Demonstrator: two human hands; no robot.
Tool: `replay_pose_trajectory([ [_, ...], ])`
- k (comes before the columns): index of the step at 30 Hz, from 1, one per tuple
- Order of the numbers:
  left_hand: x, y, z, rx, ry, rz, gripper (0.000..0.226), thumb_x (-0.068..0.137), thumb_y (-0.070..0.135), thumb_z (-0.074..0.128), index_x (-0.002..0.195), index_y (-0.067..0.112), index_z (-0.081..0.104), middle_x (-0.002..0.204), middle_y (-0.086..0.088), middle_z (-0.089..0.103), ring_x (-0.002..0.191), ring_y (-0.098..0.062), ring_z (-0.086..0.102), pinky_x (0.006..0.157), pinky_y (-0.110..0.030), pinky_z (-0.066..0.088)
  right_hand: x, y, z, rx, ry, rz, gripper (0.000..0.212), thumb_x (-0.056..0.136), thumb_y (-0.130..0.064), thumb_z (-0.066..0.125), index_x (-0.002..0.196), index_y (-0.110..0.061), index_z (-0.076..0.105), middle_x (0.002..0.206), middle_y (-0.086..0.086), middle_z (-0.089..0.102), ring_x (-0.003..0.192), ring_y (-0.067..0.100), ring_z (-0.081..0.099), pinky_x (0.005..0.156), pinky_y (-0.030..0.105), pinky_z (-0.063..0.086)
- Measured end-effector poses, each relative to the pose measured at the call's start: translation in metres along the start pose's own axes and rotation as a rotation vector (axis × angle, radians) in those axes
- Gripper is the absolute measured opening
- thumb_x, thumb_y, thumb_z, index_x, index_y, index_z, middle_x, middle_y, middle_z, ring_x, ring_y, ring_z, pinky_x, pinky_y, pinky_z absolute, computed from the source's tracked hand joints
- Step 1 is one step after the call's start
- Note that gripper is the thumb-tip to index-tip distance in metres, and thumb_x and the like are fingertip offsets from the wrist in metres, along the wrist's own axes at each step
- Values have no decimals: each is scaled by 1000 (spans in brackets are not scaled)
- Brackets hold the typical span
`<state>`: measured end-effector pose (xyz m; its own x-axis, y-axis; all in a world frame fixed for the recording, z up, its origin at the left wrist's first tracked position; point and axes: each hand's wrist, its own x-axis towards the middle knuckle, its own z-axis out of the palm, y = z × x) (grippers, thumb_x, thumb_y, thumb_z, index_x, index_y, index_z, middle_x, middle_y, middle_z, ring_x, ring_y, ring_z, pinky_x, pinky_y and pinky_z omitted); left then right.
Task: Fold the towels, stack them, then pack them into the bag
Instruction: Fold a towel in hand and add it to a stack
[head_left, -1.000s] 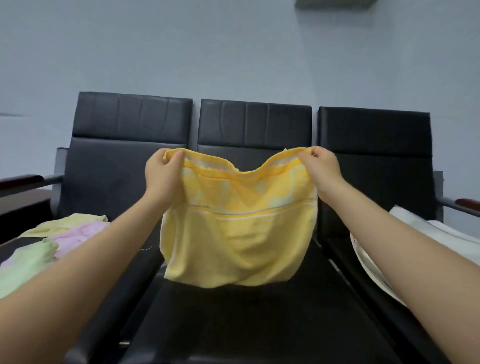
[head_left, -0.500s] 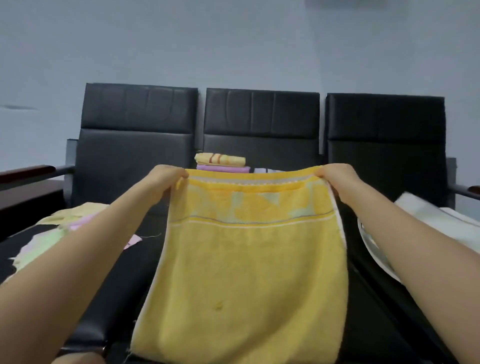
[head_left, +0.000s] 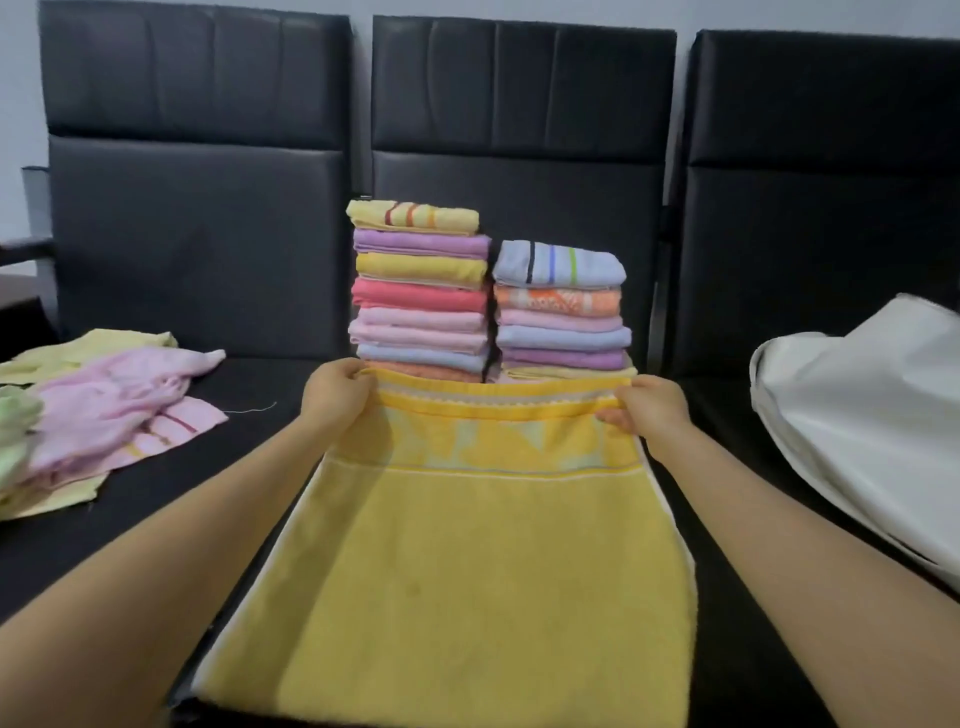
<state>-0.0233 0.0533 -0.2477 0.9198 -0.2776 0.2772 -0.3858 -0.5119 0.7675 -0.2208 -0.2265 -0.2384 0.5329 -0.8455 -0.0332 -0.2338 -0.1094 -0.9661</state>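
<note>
We see three black padded chairs (head_left: 197, 249) side by side, backs upright against pale wall (head_left: 18, 104). We note stitched panels across upper backrests, metal armrest (head_left: 31, 218) at far left, loose thread (head_left: 254, 409) lying on left seat.

Yellow towel (head_left: 457, 561) lies flat on middle seat, far corners pinched by both hands. Two stacks of folded towels behind it: taller left stack (head_left: 421, 296), shorter right stack (head_left: 561, 312). Unfolded towels (head_left: 104, 405) heaped on left seat; white bag (head_left: 862, 415) on right seat.
</note>
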Motion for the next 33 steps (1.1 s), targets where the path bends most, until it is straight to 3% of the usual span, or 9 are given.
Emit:
replay_pose_trajectory([
  [3, 14, -12, 12, -42, -3, 7, 28, 93, 5, 48, 110, 16, 68, 91, -4, 66, 84, -21, 57, 73, -31, 42, 19, 9, 17, 72, -12, 61, 35, 94, 3, 51, 128, -1, 55, 111, 16, 64, 65, 19, 67, 61, 25, 55],
  [7, 19, -37, 26, 185, -59, 33, 41, 94, 7, 48, 134, 14, 53, 110, -16, 61, 94, -28, 57, 75, -33, 42, 33, 18, 34, 49, -10, 75, 53, 90, 1, 53, 141, -7, 44, 107, 14, 60, 63, 20, 62, 78, 38, 57],
  [10, 17, -42, 35, 301, -74, 95, 42, 95, 11, 51, 137, 12, 50, 121, -19, 50, 108, -35, 52, 93, -39, 41, 28, 19, 37, -45, -28, 29, 65, 86, -2, 56, 147, -14, 36, 122, 9, 56, 65, 16, 60, 88, 43, 56],
  [12, 13, -38, 38, 347, -79, 85, 38, 97, 17, 49, 135, 13, 52, 126, -19, 47, 115, -36, 48, 95, -43, 42, 19, 17, 34, -116, -44, -12, 63, 87, -3, 57, 146, -13, 38, 113, 2, 53, 72, 18, 61, 91, 41, 55],
  [17, -3, -24, 35, 395, -115, 22, 41, 99, 28, 46, 138, 14, 49, 137, -19, 42, 127, -37, 36, 100, -46, 38, -2, 15, 20, -362, -50, -59, 54, 86, -17, 58, 139, -13, 48, 136, 10, 49, 110, 28, 58, 85, 33, 48],
  [20, -20, -10, 30, 374, -142, 55, 45, 97, 29, 50, 140, 14, 47, 141, -17, 39, 131, -34, 32, 104, -44, 34, -23, 12, 10, -502, -74, -66, 32, 82, -19, 55, 113, -14, 61, 118, 14, 60, 100, 31, 60, 73, 35, 49],
  [23, -39, 9, 27, 313, -210, 97, 43, 95, 28, 53, 137, 15, 50, 141, -16, 41, 130, -33, 36, 105, -44, 35, -40, 12, -1, -526, -98, -42, 29, 86, -14, 57, 113, -4, 61, 103, 16, 62, 94, 33, 63, 82, 43, 52],
  [26, -70, 29, 21, 244, -305, 166, 35, 95, 29, 55, 129, 19, 57, 137, -13, 45, 120, -30, 48, 103, -39, 39, -55, 13, -14, -542, -125, 51, 11, 82, -18, 61, 89, -12, 56, 82, 7, 53, 70, 19, 54, 64, 33, 45],
  [33, -156, 71, 12, 289, -545, 401, 31, 98, 31, 51, 126, 23, 59, 131, -7, 51, 125, -23, 45, 104, -31, 34, -92, 19, -49, -331, -231, 172, 31, 87, -26, 70, 109, -7, 59, 94, 7, 62, 80, 16, 58, 68, 27, 46],
])
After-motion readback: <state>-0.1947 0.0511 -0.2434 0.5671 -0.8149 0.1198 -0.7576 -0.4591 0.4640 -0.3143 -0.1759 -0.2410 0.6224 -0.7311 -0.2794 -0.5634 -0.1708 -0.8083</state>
